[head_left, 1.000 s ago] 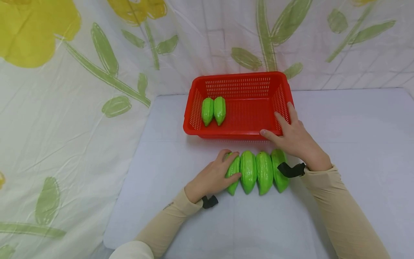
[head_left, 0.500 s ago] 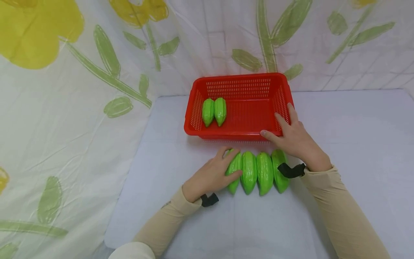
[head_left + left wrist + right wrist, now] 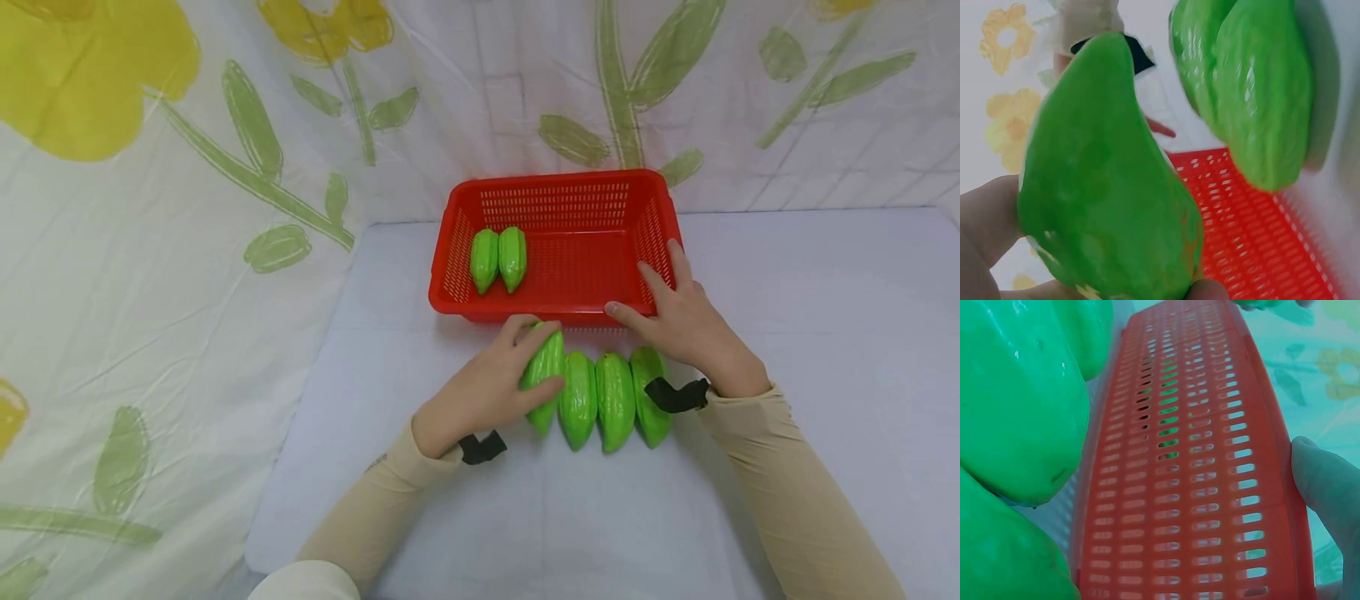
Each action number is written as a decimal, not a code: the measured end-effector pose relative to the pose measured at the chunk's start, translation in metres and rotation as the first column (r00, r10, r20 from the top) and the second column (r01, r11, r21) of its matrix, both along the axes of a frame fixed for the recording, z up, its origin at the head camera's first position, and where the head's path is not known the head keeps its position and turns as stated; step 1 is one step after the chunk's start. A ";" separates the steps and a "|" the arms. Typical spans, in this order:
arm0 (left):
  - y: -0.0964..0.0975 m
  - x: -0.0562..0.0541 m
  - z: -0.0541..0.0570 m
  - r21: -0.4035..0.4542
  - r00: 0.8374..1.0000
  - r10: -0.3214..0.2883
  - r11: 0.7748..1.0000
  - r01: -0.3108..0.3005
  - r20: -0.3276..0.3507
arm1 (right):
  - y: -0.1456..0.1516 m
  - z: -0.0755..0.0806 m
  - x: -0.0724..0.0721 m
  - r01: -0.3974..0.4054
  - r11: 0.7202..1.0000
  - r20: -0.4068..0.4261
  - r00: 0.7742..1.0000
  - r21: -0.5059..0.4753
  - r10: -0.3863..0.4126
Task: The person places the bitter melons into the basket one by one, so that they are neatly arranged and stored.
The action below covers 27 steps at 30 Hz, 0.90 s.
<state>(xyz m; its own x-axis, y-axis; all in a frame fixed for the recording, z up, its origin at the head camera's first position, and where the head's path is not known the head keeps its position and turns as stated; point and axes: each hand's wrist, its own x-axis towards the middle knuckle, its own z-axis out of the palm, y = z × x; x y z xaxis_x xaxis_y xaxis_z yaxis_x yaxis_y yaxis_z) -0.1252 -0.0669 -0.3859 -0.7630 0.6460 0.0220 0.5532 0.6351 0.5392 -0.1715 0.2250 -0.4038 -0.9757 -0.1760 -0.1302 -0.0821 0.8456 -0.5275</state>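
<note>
My left hand [image 3: 487, 387] grips a green ridged fruit [image 3: 543, 375] with a tapered tip, thumb on one side and fingers on the other. The fruit is raised at the left end of a row, close to the front of the red basket [image 3: 555, 315]. Filling much of the left wrist view, the same fruit [image 3: 1107, 175] looks smooth and glossy underneath. My right hand [image 3: 686, 325] rests on the basket's front right corner, fingers spread, thumb on the front rim. Its thumb [image 3: 1319, 481] lies over the rim in the right wrist view.
Three more green fruits [image 3: 615, 402] lie side by side on the white table [image 3: 825, 333]. Inside the basket, two fruits [image 3: 498, 260] sit together at the left. A white curtain [image 3: 465, 83] with flower prints hangs behind and to the left.
My left hand has lifted the leftmost fruit and moved it slightly forward toward the basket, apart from the row. The right hand has stayed on the basket corner.
</note>
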 end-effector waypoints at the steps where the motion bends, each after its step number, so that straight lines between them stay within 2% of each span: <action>1: 0.000 -0.001 0.002 0.004 1.000 0.003 1.000 -0.003 0.001 | 0.000 0.000 0.000 0.000 1.000 0.000 1.000 0.000 0.000; 7: 0.000 -0.010 0.014 0.003 0.999 0.039 0.999 -0.039 0.005 | 0.000 0.000 0.000 -0.002 1.000 0.009 1.000 0.001 0.002; 14: 0.003 -0.022 0.023 0.014 0.998 0.040 0.999 -0.040 -0.049 | 0.000 0.000 -0.001 -0.002 1.000 0.009 1.000 0.001 0.002; 27: 0.015 -0.056 0.043 -0.022 0.996 0.078 0.997 -0.079 -0.030 | 0.000 0.001 -0.001 -0.001 1.000 0.017 1.000 0.001 0.001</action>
